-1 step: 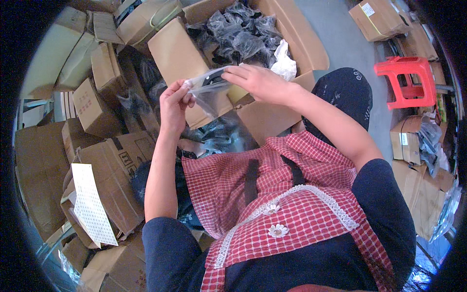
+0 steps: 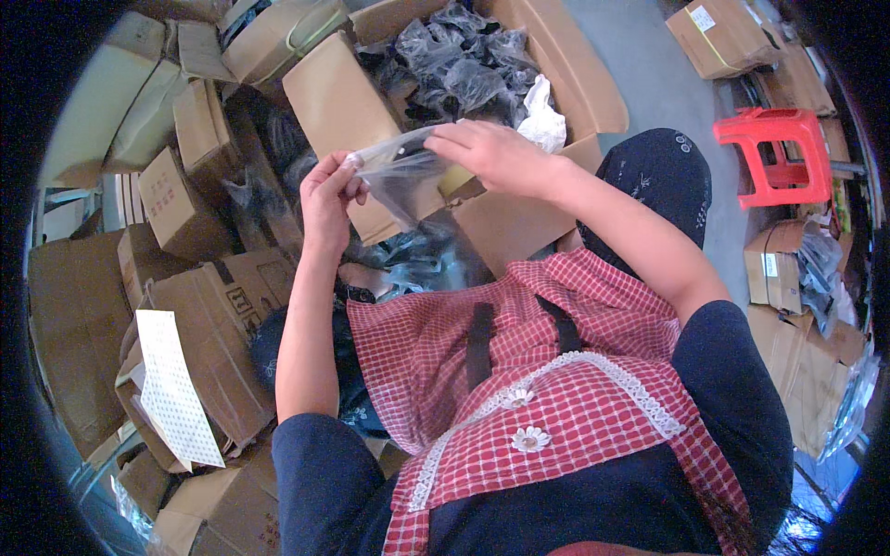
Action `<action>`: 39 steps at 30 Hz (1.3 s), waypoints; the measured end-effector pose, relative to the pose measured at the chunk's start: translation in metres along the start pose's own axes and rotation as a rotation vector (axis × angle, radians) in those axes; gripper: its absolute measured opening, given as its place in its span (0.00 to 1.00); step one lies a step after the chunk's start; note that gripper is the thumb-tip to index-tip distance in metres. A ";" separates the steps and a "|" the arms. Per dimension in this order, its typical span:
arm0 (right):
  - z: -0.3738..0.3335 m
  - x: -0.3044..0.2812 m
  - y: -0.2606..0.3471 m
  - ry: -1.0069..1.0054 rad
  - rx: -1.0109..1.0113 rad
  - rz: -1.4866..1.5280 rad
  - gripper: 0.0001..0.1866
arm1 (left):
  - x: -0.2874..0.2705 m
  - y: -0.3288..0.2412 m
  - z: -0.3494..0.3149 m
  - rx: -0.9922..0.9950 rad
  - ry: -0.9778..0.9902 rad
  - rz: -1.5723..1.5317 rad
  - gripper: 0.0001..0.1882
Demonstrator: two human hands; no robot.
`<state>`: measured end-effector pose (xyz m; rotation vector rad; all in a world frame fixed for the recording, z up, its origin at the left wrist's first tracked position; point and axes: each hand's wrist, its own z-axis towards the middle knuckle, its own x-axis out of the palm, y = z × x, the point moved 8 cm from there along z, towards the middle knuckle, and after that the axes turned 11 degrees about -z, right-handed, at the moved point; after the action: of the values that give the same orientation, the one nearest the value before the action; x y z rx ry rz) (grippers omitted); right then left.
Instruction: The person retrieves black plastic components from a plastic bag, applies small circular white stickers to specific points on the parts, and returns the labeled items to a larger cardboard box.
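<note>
A clear plastic bag is stretched between my two hands, above the open cardboard boxes. My left hand pinches its left end between thumb and fingers. At the other end, my right hand has its fingers closed over the bag's edge, palm down; its thumb is hidden. Something dark shows at the bag's upper right, too small to make out. Just beyond, a large open carton holds many dark items in clear bags. A crumpled white piece lies at that carton's right side.
Cardboard boxes crowd the left side, with a white printed sheet on one. Bluish plastic bags lie below my hands. At right are a red plastic stool and more boxes. A red checked apron covers my lap.
My left hand has shifted very slightly to the left, and the bag's folds look a little different. Everything else stays where it was.
</note>
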<state>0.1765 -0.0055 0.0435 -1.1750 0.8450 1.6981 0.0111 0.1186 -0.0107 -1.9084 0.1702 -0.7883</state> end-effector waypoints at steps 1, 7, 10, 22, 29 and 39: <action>0.001 -0.001 -0.001 -0.025 -0.012 -0.006 0.23 | -0.010 -0.002 0.001 0.064 -0.028 0.145 0.06; 0.002 -0.027 0.007 -0.214 -0.070 -0.046 0.08 | 0.020 -0.017 -0.017 0.348 0.098 0.959 0.08; -0.007 0.019 -0.004 0.009 0.053 0.338 0.08 | 0.033 -0.011 -0.025 0.340 0.231 0.998 0.08; -0.008 0.068 0.001 0.254 0.462 0.928 0.14 | 0.051 0.006 -0.037 0.389 0.383 1.111 0.07; -0.009 0.075 0.033 0.441 0.567 1.323 0.18 | 0.055 0.004 -0.040 0.337 0.393 0.987 0.09; -0.017 0.092 0.041 0.524 0.620 1.060 0.14 | 0.045 0.028 -0.039 -0.062 0.610 1.119 0.09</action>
<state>0.1298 -0.0106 -0.0467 -0.7382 2.4264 1.6327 0.0297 0.0560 -0.0037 -1.2408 1.4878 -0.5242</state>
